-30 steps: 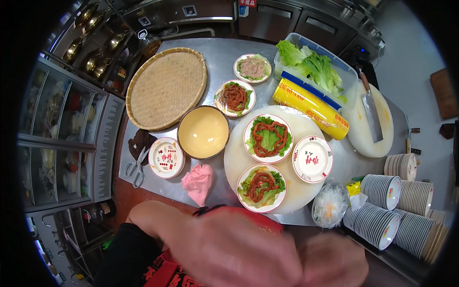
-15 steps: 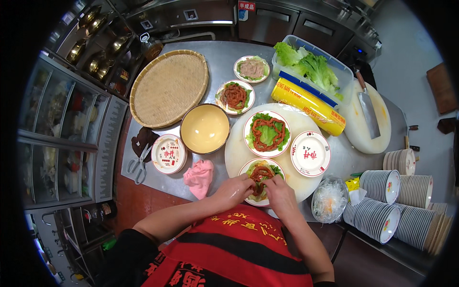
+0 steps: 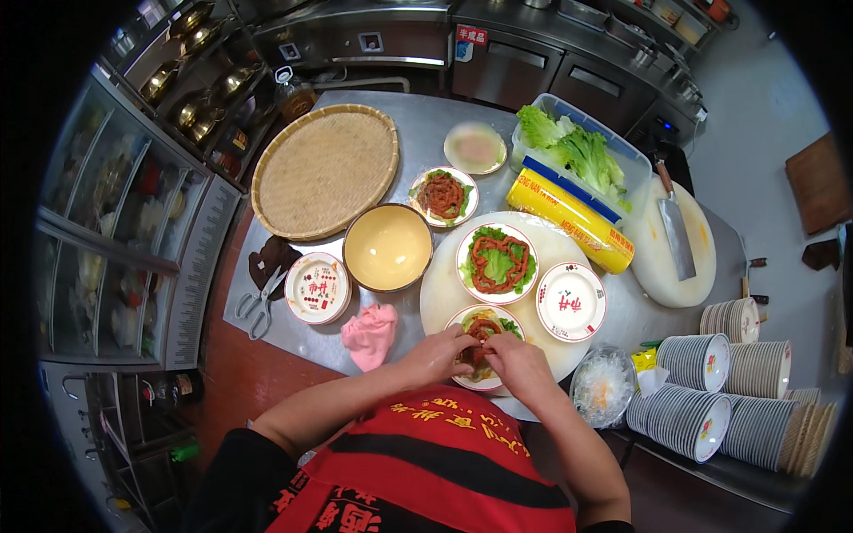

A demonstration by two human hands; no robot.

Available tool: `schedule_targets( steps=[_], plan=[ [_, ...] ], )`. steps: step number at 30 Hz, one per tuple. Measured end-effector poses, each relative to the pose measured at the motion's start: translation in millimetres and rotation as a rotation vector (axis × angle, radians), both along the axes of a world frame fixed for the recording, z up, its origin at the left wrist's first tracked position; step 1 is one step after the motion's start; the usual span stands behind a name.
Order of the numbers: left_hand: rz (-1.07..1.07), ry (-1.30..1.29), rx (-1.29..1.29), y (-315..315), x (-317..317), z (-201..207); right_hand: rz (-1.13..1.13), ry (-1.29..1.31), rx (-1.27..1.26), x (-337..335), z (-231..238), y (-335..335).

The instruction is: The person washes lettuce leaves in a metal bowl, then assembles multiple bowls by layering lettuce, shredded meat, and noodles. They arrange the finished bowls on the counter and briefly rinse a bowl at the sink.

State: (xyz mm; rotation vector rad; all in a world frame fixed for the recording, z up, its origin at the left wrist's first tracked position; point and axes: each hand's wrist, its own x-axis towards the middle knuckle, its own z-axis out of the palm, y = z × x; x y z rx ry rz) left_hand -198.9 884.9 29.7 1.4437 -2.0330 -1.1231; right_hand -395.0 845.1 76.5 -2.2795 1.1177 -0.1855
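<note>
Both my hands are at the nearest white plate (image 3: pixel 477 385), which holds green lettuce (image 3: pixel 509 327) and reddish-brown strips of meat (image 3: pixel 483 329). My left hand (image 3: pixel 438 355) comes in from the plate's left side, its fingers pinched on the strips. From the right, my right hand (image 3: pixel 520 362) pinches the same strips, its fingertips close to the left ones. My fingers hide part of the meat. Just beyond lies another plate (image 3: pixel 462 247), where similar strips form a ring over lettuce. To its right is a white plate (image 3: pixel 571 302) with red markings and no food on it.
The near plates sit on a round white board (image 3: pixel 435 298). Left are a pink cloth (image 3: pixel 370 336), yellow bowl (image 3: pixel 387 247), scissors (image 3: pixel 258 315) and woven tray (image 3: pixel 325 169). Right are a film roll (image 3: pixel 569 219), lettuce tub (image 3: pixel 640 160), cleaver (image 3: pixel 678 235) and stacked plates (image 3: pixel 680 413).
The whole view has shifted slightly downward. My fingers have drawn closer together over the meat strips on the nearest plate. The other dishes keep their places on the table.
</note>
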Motion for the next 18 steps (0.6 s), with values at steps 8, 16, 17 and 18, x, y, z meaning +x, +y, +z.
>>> schedule_targets(
  steps=[8, 16, 17, 18],
  plan=[
    [0.121, 0.365, 0.030, -25.2, 4.5, 5.3, -0.234, -0.345, 0.292, -0.1, 63.7, -30.2],
    [0.169, 0.572, 0.263, -58.6, 9.5, 46.9, -0.346, -0.628, 0.447, -8.9, 95.9, -61.7],
    [0.173, 0.565, 0.252, -62.3, 9.2, 53.7, -0.339, -0.634, 0.442, -7.4, 103.1, -64.3],
    [0.177, 0.559, 0.241, -66.0, 8.9, 60.4, -0.332, -0.640, 0.438, -5.7, 111.0, -67.0]
  ],
)
